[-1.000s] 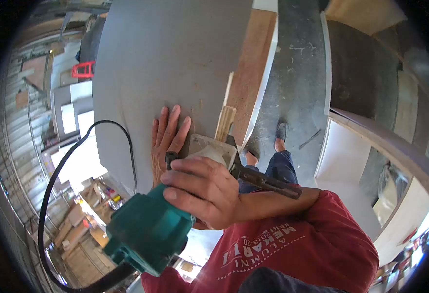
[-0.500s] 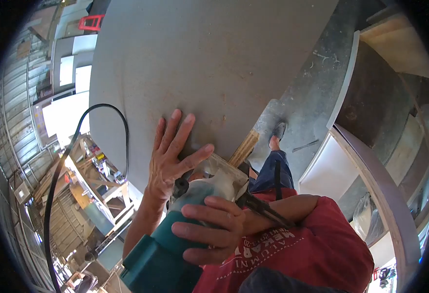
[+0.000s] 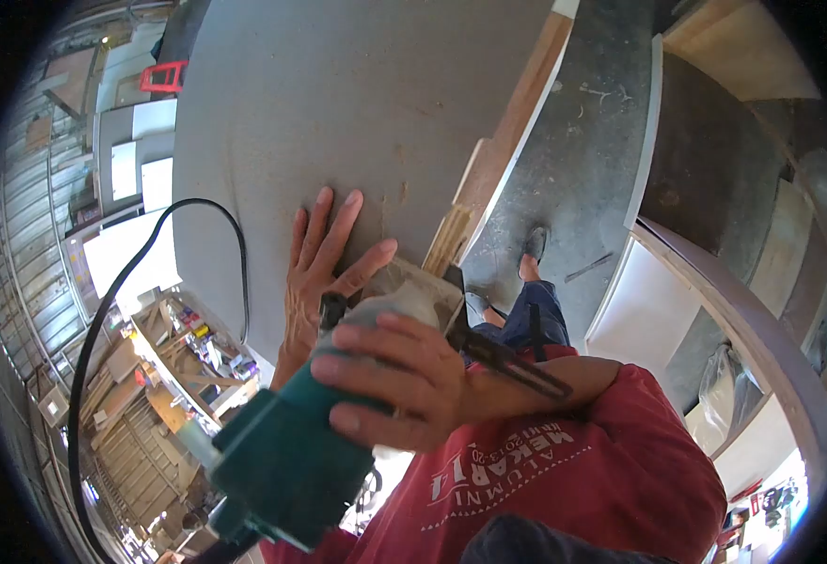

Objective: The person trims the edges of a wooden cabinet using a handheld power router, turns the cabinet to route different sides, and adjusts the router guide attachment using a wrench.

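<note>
My right hand point(image 3: 399, 381) is wrapped round the teal body of a trim router point(image 3: 291, 442), which is tilted over a large grey panel point(image 3: 319, 103). The router's cloudy see-through base point(image 3: 423, 291) sits at the panel's right edge. My left hand point(image 3: 324, 273) lies on the panel with its fingers spread, its thumb close to the base. Beyond the base, a wooden edge strip point(image 3: 517, 113) runs along that side of the panel. The cutting bit is hidden.
A black cord point(image 3: 164, 221) loops over the panel's left side. Curved board pieces point(image 3: 714, 282) stand on the right above the concrete floor point(image 3: 592, 141). A cluttered workbench point(image 3: 183, 367) is at left, and a red plastic object point(image 3: 162, 77) lies farther back.
The view has shifted, and a longer stretch of the wooden edge strip now shows beyond the router. The router and my right hand appear slightly farther left and up in view.
</note>
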The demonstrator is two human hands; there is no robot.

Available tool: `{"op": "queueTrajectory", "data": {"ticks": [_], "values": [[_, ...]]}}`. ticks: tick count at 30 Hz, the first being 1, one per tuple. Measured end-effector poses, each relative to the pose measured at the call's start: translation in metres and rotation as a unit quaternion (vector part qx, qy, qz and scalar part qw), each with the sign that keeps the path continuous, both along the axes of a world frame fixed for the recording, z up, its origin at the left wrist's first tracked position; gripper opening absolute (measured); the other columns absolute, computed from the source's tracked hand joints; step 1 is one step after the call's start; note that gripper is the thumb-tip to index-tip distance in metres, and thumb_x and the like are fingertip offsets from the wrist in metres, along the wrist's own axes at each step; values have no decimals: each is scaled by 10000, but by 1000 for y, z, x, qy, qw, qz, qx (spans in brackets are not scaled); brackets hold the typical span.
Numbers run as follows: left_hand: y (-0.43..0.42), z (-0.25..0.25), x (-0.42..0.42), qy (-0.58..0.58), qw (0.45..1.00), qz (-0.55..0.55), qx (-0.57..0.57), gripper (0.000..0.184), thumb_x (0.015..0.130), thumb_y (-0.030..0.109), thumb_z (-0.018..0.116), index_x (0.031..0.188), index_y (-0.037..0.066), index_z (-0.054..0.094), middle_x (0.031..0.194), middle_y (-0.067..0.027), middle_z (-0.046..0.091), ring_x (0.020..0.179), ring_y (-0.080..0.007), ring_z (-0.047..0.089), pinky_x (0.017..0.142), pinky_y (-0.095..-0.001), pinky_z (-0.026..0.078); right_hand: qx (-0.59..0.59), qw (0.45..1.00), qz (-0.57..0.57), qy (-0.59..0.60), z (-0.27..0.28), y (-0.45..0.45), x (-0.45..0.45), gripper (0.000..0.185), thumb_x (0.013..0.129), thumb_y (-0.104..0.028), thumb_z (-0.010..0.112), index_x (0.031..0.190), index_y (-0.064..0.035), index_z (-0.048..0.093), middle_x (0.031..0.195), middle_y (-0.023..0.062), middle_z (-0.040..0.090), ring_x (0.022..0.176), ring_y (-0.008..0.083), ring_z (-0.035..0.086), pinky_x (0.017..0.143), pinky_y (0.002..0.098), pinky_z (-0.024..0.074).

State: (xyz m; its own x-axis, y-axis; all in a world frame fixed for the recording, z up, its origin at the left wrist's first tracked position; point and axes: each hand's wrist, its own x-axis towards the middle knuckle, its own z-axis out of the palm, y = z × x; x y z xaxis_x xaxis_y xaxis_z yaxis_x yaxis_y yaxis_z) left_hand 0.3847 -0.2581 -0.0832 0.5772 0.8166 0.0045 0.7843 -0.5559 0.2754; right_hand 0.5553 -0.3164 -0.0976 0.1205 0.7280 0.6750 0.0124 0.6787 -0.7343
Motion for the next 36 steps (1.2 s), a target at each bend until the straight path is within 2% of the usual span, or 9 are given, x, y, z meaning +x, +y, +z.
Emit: {"op": "queueTrajectory", "data": {"ticks": [3,9,11,13,17,20,22,30,36], "values": [[-5,9,4,14,1000,5,-26,510,958,412,594,1423,203,617,1637,-183,375,1490,-486,358,1190,-674,255,-19,998,-29,59,4,2,-13,606,856,-295,784,1402,-125,583,1381,146,627,1269,351,602,1060,504,490],[5,-3,-8,17,997,-59,44,586,915,466,649,1436,200,605,1631,-192,373,1528,-432,313,1226,-630,227,-53,997,27,-53,21,8,13,877,686,-291,922,1425,-31,529,1318,198,631,1199,345,634,1019,503,506],[-6,3,-3,-101,994,-28,31,576,943,437,657,1468,214,573,1611,-144,435,1533,-358,327,1244,-561,236,-53,995,21,-87,22,4,8,901,666,-290,944,1416,-16,528,1293,210,637,1170,331,649,1009,492,513],[-11,-4,-12,-156,987,-28,33,581,907,383,688,1446,194,585,1595,-137,456,1530,-356,329,1250,-553,238,-153,985,71,29,17,4,1,846,662,-303,974,1351,-5,585,1256,204,652,1104,281,676,979,447,535],[-11,-8,-24,-138,990,-4,-6,576,807,255,731,1360,123,637,1567,-135,481,1513,-396,331,1252,-572,239,-151,987,-8,-46,27,7,-11,722,687,-280,977,1261,-2,639,1157,145,704,1012,216,696,923,379,555],[-4,-32,-24,-152,980,-58,116,552,834,290,733,1352,122,642,1589,-129,463,1517,-372,336,1255,-562,236,-150,987,-51,-2,42,-3,-19,576,724,-227,949,1172,0,668,1063,89,731,957,182,697,882,348,554],[-12,-32,-29,-165,979,-62,101,610,850,274,738,1420,122,583,1609,-127,435,1534,-361,308,1266,-564,208,-126,988,-85,-26,41,-11,-24,318,842,-83,804,1126,2,690,1046,59,737,961,149,678,882,313,538],[-48,-42,-60,-191,973,-108,72,612,880,287,740,1442,110,571,1644,-118,390,1549,-340,290,1276,-563,187,-122,988,-90,-26,38,-56,-55,428,851,-125,774,1220,8,602,1050,115,723,967,187,668,899,343,517],[-70,-40,-73,-197,973,-100,60,531,908,300,711,1381,79,619,1639,-124,399,1548,-321,298,1286,-521,188,-113,988,-100,10,39,-75,-70,295,843,-103,794,1096,10,695,988,61,741,852,124,680,778,279,549]]}}
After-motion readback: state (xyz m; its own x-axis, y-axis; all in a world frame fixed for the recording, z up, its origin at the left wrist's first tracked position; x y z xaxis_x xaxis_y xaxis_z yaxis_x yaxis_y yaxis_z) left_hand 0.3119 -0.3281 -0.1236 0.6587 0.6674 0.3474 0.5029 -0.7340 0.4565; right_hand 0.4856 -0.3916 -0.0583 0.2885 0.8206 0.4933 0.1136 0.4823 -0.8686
